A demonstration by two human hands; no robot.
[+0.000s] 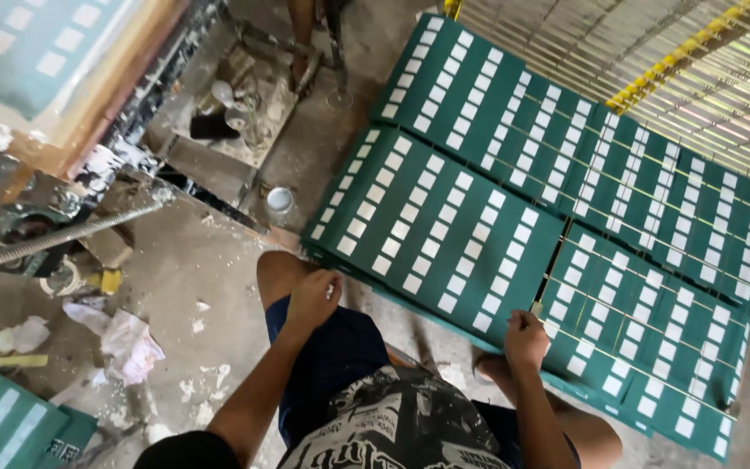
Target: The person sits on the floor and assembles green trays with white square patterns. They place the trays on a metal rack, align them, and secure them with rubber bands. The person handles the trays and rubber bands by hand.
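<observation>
Large green printed sheets (444, 234) with rows of white rectangles lie on wire drying racks in front of me. My right hand (524, 337) is closed on the near edge of a green sheet (635, 347), at the gap between two sheets. My left hand (312, 297) rests on my left knee with curled fingers and holds nothing that I can see. I wear dark blue shorts and a black-and-white patterned shirt.
Stacked wire racks with a yellow bar (679, 61) stand at the back right. A small round tin (279, 200) sits on the concrete floor. Crumpled rags (128, 343) and more green sheets (10, 426) lie at the left. A stained printing table (54, 78) is at top left.
</observation>
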